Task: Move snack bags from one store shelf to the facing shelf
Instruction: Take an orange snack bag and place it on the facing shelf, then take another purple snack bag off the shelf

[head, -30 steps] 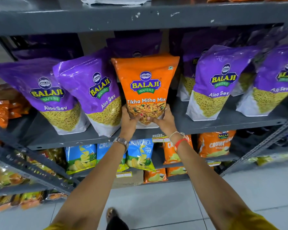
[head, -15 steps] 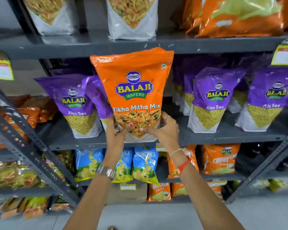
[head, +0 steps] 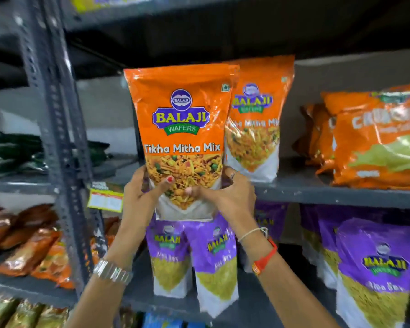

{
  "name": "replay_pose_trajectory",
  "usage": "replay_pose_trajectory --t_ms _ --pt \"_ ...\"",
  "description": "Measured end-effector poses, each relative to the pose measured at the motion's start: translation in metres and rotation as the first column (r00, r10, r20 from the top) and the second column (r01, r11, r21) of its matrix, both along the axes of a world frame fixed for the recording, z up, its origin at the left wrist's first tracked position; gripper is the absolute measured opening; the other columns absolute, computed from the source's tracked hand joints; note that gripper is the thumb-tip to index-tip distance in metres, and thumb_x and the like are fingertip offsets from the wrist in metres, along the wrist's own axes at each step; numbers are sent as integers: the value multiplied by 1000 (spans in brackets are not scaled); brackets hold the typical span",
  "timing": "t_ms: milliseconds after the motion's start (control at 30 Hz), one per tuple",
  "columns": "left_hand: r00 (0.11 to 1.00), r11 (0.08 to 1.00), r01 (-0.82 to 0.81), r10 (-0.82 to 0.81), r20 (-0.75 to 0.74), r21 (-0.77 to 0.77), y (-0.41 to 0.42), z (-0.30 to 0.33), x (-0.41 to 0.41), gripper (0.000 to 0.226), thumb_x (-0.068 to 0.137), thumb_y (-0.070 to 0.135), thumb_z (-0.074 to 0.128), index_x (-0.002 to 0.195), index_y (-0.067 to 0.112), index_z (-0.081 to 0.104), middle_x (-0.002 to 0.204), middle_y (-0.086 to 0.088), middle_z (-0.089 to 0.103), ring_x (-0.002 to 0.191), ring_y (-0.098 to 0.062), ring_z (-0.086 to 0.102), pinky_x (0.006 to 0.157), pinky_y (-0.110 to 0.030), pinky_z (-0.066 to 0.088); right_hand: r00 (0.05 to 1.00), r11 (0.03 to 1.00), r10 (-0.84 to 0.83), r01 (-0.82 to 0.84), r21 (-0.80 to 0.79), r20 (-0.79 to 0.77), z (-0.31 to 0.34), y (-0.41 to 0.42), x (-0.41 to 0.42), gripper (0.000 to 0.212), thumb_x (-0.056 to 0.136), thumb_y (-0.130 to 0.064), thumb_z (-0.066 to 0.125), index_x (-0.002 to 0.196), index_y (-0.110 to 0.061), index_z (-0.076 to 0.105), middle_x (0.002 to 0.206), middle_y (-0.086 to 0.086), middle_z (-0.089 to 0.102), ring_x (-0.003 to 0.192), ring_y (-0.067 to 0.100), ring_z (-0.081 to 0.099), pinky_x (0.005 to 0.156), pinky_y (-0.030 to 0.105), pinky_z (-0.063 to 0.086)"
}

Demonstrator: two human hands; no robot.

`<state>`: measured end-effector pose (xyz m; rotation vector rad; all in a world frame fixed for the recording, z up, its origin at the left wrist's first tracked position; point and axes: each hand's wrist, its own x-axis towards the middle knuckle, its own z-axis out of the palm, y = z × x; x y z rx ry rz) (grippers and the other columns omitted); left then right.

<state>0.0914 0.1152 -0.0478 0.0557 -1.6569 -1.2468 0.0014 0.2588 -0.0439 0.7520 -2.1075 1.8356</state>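
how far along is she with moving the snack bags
Done: one orange bag already stands upright on the grey shelf. In hand: a second orange bag of the same mix, gripped at its bottom by the left hand and right hand, raised in front of that shelf and not yet set down. Left: placing it; how many more bags remain cannot be told.

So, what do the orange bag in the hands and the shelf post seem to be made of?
Orange bag: probably thin plastic film, glossy; it shows bright glare and soft creases. Shelf post: likely painted metal, dull grey, with a row of punched holes along it.
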Motion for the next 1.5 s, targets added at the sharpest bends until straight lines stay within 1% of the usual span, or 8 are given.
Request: replay_pose_trajectory --t_ms 167,333,533,767,1033,1167,1267,1500 --pt "999 999 -44 44 9 -10 -37 55 -20 17 79 7 66 90 20 64 76 15 73 75 -2 64 72 -20 52 997 998 67 -66 13 -30 57 -34 -16 52 42 -52 90 70 -26 55 79 -8 65 79 15 64 72 33 52" --pt "988 994 -47 32 152 100 -76 80 -48 34 82 10 65 113 -1 57 113 -18 67 93 -27 63 71 -32 50 994 994 110 -110 20 -14 78 -77 -45 44 45 -45 91 65 -26 57 83 -3 67 81 19 63 79 38 56" --pt "972 978 -38 -11 236 205 -99 82 -64 34 86 7 60 119 0 53 119 -14 63 90 -20 58 60 -22 44 986 988 150 -152 22 70 67 -119 -69 62 44 -49 90 89 -14 66 92 3 74 88 25 68 77 35 55" --pt "967 984 -58 14 255 168 -118 64 -72 39 86 11 61 123 0 52 125 -18 62 89 -19 60 62 -21 45 991 991 123 -126 52 48 55 -132 -73 55 51 -50 87 84 -13 62 90 2 70 85 24 64 71 29 44" --pt "966 977 -155 118 231 147 -120 51 -75 65 84 21 64 139 7 33 135 -14 53 112 -22 56 83 -30 48 988 989 143 -141 41 -57 46 -119 -63 80 59 -46 85 126 -13 55 127 8 65 117 26 60 99 44 50" --pt "922 921 -372 382 -68 116 -97 16 -65 55 79 21 70 128 10 45 124 -17 57 106 -26 57 90 -32 47 979 965 56 -103 -240 -195 8 -80 -35 46 72 -15 79 114 -15 60 100 -1 67 89 11 63 84 16 49" --pt "871 897 -411 440 -218 163 -65 -26 -58 40 80 21 69 114 17 49 104 -7 57 80 -12 53 71 -22 44 981 934 -40 -31 -355 -191 -44 -55 -24 26 76 -8 70 95 -23 63 80 -8 67 71 4 64 75 22 53" --pt "962 901 -234 269 -49 365 16 -173 -56 23 84 16 64 101 24 50 95 6 54 77 4 51 68 -14 41 973 980 -47 89 -176 228 -187 -15 -65 27 75 -4 71 98 -11 60 90 10 65 77 16 60 77 33 50"
